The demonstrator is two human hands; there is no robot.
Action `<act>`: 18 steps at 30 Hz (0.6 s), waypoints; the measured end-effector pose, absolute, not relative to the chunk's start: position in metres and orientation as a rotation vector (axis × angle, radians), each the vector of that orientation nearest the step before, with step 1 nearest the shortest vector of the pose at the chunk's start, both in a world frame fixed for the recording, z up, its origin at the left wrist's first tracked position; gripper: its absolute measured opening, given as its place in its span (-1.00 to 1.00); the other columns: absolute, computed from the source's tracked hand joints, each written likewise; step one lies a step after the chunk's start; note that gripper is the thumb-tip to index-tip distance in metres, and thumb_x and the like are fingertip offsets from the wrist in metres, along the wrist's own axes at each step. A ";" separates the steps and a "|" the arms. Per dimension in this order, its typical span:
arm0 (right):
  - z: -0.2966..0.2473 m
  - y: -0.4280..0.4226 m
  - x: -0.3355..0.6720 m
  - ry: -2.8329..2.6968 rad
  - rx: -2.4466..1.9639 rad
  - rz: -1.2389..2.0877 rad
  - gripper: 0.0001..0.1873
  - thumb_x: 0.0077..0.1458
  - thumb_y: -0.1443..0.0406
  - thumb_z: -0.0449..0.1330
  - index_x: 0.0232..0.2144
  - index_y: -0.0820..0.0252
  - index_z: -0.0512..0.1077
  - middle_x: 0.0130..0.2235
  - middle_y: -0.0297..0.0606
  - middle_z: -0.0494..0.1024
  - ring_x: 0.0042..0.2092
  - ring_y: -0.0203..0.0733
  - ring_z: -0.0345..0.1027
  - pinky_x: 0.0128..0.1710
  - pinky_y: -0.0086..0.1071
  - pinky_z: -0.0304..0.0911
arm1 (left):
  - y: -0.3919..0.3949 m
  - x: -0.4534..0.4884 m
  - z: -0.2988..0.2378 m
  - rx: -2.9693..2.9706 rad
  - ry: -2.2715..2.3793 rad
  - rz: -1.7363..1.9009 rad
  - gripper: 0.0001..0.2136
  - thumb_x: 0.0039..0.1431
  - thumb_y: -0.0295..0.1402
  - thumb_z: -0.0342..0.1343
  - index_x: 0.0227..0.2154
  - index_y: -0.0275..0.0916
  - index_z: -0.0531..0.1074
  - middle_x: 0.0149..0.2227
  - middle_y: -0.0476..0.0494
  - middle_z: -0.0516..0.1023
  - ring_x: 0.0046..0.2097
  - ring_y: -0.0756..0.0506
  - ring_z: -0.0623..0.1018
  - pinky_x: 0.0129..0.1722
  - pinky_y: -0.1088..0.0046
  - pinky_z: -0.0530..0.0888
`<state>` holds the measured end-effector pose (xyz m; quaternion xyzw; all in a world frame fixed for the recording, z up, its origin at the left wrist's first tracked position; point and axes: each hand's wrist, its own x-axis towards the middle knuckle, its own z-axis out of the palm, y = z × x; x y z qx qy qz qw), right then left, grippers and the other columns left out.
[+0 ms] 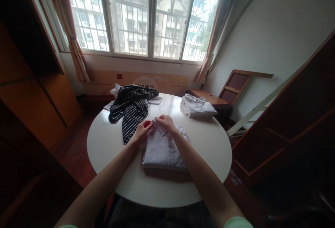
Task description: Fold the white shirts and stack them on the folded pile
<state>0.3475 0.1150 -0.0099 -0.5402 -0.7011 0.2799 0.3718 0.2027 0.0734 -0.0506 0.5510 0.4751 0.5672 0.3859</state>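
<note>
A folded white shirt [162, 153] lies flat in front of me, its collar end pointing away toward the window. At its far left corner my left hand [143, 129] pinches the edge of the fabric. My right hand [165, 122] has its fingers closed on the collar just beside it, with a bit of cloth raised between the two hands. The right forearm crosses over the shirt's right part and hides some of it. Left of the hands, a black garment with white stripes [134, 111] lies crumpled, a sleeve-like part reaching toward my left wrist.
The round white table [167, 191] carries everything. A stack of folded white clothes [197, 105] sits at its far right. More white cloth [156, 100] shows under the striped garment. Beyond are a wooden stand [209, 97], a long printed carton [104, 81] and the window [131, 18].
</note>
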 end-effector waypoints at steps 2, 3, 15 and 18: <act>-0.013 0.114 0.348 -1.744 -1.351 0.760 -0.81 -0.10 0.22 0.13 -0.63 0.20 0.31 -0.58 -0.37 0.36 -0.49 -0.33 0.20 -0.50 -0.48 0.04 | 0.076 0.203 -0.052 1.397 1.229 1.464 -0.61 -0.19 -0.06 0.18 -0.43 -0.31 0.42 -0.41 -0.12 0.51 -0.33 -0.09 0.49 -0.30 0.39 0.41; -0.015 0.113 0.348 -1.719 -1.329 0.792 -0.80 -0.08 0.21 0.11 -0.62 0.20 0.30 -0.57 -0.38 0.36 -0.49 -0.34 0.20 -0.50 -0.49 0.05 | 0.076 0.203 -0.053 1.404 1.255 1.464 -0.61 -0.20 -0.05 0.18 -0.45 -0.31 0.42 -0.43 -0.11 0.50 -0.35 -0.08 0.49 -0.32 0.40 0.41; -0.024 0.106 0.347 -1.724 -1.344 0.596 -0.82 0.02 0.25 0.08 -0.45 0.24 0.43 -0.43 -0.29 0.51 -0.38 -0.29 0.32 -0.36 -0.47 0.16 | 0.086 0.206 -0.057 1.459 1.469 1.429 -0.80 -0.05 -0.25 0.09 -0.45 -0.31 0.40 -0.43 -0.12 0.48 -0.35 -0.07 0.47 -0.33 0.43 0.38; -0.027 0.108 0.346 -1.788 -1.421 0.538 -0.81 0.05 0.26 0.09 -0.41 0.24 0.46 -0.36 -0.23 0.55 -0.34 -0.27 0.36 -0.32 -0.47 0.18 | 0.087 0.209 -0.056 1.456 1.595 1.396 -0.88 -0.06 -0.34 0.10 -0.47 -0.30 0.36 -0.44 -0.11 0.46 -0.36 -0.06 0.46 -0.30 0.42 0.38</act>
